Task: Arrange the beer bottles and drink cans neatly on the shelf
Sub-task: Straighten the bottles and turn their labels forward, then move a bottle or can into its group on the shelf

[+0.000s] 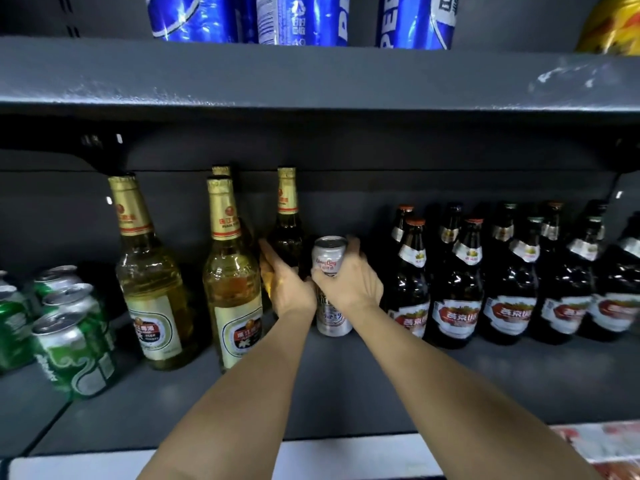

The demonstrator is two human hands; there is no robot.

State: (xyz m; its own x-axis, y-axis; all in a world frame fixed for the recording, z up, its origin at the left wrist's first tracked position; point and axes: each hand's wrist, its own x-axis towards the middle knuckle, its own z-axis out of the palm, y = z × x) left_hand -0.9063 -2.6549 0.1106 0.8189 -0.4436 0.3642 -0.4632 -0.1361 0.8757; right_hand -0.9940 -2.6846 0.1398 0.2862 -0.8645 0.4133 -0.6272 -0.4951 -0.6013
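A silver beer can stands upright at the middle of the grey shelf. My right hand grips it around its middle. My left hand holds the lower body of a gold-foiled clear beer bottle standing at the back, just left of the can. Two more gold-foiled bottles of pale beer stand further left, with another behind them. A row of dark brown bottles with red-and-white labels fills the shelf to the right of the can.
Several green cans stand at the shelf's left end. Blue cola cans and a yellow can sit on the upper shelf, which hangs low over the bottle tops. The shelf's front edge is white.
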